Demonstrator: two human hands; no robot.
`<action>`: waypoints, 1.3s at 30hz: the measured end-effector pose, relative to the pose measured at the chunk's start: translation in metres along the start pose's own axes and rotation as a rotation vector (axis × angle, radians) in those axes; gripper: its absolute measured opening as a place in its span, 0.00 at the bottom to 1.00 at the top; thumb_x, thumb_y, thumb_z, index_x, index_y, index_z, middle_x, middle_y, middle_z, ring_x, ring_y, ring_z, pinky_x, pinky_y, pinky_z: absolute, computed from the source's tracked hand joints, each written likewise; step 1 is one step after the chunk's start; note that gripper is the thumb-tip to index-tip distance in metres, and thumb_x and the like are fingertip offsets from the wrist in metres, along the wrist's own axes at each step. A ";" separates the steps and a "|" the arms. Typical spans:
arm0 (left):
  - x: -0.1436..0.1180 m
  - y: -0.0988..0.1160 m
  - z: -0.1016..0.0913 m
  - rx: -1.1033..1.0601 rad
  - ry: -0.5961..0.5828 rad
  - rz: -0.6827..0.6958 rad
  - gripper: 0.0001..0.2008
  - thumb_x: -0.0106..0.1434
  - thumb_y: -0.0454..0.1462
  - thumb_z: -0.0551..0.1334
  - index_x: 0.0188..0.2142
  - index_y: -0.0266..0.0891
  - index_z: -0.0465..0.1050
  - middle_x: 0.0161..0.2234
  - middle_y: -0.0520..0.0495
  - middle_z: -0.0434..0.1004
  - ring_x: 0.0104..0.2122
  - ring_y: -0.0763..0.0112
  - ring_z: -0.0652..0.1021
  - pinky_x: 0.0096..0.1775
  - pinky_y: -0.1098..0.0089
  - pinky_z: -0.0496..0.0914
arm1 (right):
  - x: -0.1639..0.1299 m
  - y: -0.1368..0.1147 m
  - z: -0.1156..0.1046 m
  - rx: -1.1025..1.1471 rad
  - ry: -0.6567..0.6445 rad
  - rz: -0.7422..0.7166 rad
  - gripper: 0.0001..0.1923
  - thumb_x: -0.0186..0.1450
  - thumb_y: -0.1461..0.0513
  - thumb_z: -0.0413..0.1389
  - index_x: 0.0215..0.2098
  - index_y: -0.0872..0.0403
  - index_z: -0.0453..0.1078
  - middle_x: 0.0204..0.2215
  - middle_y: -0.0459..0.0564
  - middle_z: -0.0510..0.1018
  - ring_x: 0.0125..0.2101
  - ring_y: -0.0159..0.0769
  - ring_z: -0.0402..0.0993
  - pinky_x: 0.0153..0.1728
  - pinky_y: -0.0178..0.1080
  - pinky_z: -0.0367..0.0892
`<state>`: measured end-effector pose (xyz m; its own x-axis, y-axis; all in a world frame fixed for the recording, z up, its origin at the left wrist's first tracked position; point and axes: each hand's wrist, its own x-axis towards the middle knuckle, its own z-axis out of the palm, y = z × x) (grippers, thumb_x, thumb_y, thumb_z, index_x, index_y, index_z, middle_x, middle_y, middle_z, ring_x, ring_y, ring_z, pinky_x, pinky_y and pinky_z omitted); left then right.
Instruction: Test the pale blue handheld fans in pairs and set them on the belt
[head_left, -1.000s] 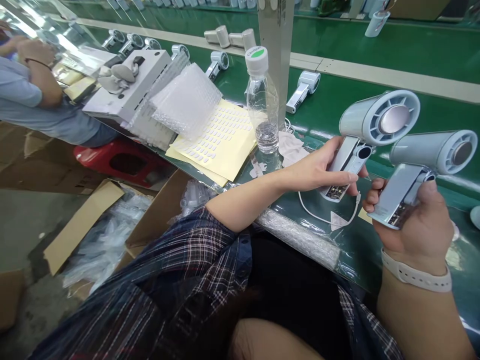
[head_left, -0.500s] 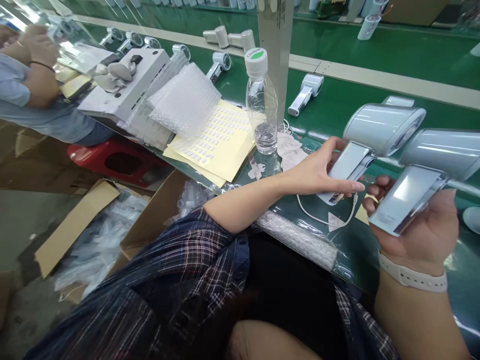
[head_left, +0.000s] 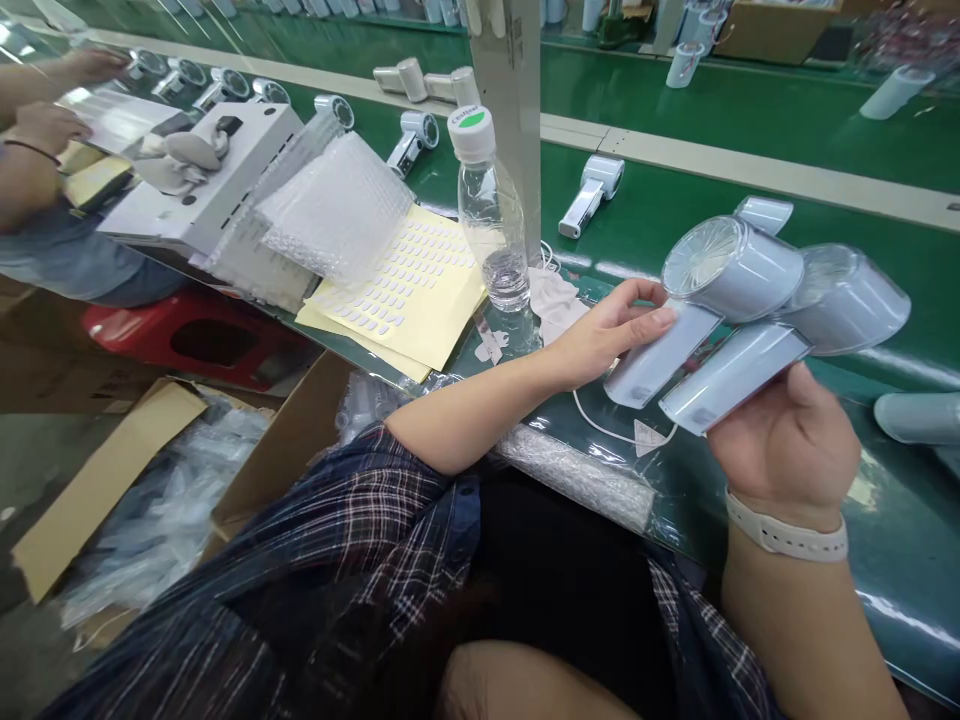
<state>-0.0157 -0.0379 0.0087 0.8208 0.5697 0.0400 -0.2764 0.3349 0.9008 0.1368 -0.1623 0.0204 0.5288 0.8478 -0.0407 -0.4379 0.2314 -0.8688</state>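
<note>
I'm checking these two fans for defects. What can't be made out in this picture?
Head view only:
- Left fan: handle's underside, covered by the left hand.
- Right fan: grip side, hidden by the right hand.
- Both fans' far faces are turned away.
- Bottle cap lettering: too small.

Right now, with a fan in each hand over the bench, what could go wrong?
1. The two fans, left fan and right fan, sit head to head and seem to touch; they could scuff each other.
2. The left hand grips its fan only by the handle with fingertips, so it might slip.
3. The bottle stands near the left forearm; a swing could topple it onto the sticker sheets.
</note>
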 end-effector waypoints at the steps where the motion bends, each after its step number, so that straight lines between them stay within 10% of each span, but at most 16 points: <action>1: 0.001 0.000 0.000 -0.026 0.003 -0.012 0.38 0.60 0.62 0.77 0.54 0.44 0.65 0.47 0.44 0.84 0.46 0.57 0.86 0.49 0.58 0.80 | 0.000 -0.002 0.002 0.016 0.012 0.025 0.16 0.65 0.50 0.65 0.44 0.51 0.85 0.44 0.55 0.84 0.48 0.49 0.83 0.51 0.55 0.84; 7: 0.004 -0.007 0.000 -0.032 -0.080 -0.077 0.41 0.51 0.54 0.85 0.55 0.38 0.71 0.44 0.44 0.82 0.48 0.60 0.84 0.52 0.60 0.77 | 0.002 -0.005 0.003 0.004 -0.104 0.089 0.20 0.62 0.45 0.63 0.37 0.53 0.81 0.29 0.50 0.73 0.28 0.40 0.72 0.26 0.44 0.74; 16: 0.003 -0.012 -0.007 -0.090 -0.107 -0.063 0.34 0.67 0.59 0.73 0.59 0.40 0.69 0.52 0.39 0.84 0.48 0.60 0.86 0.55 0.58 0.79 | 0.003 -0.005 -0.009 0.053 -0.030 0.011 0.20 0.57 0.45 0.69 0.37 0.51 0.79 0.29 0.46 0.76 0.28 0.41 0.76 0.22 0.42 0.70; 24: 0.004 0.002 -0.008 -0.027 -0.045 -0.045 0.41 0.58 0.52 0.81 0.63 0.39 0.71 0.56 0.35 0.84 0.54 0.55 0.85 0.48 0.63 0.78 | 0.005 -0.006 -0.009 -0.048 0.093 -0.157 0.15 0.59 0.52 0.70 0.44 0.43 0.83 0.40 0.47 0.84 0.36 0.43 0.82 0.36 0.49 0.81; 33: 0.003 0.006 -0.004 0.049 -0.057 -0.037 0.41 0.54 0.47 0.83 0.63 0.35 0.74 0.53 0.37 0.84 0.56 0.55 0.83 0.56 0.56 0.77 | 0.010 0.001 -0.008 -0.101 0.147 -0.128 0.10 0.55 0.57 0.63 0.35 0.46 0.83 0.32 0.50 0.84 0.31 0.46 0.81 0.26 0.47 0.77; 39: 0.005 0.002 -0.013 0.322 -0.030 0.122 0.30 0.55 0.41 0.78 0.56 0.38 0.75 0.48 0.43 0.83 0.52 0.56 0.83 0.59 0.52 0.76 | 0.000 0.003 -0.014 -0.340 0.051 -0.354 0.19 0.47 0.60 0.75 0.37 0.44 0.81 0.41 0.47 0.85 0.50 0.53 0.83 0.59 0.62 0.78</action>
<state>-0.0183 -0.0246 0.0049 0.8071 0.5672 0.1638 -0.2049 0.0089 0.9787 0.1452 -0.1685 0.0106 0.6405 0.7192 0.2693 0.0325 0.3250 -0.9452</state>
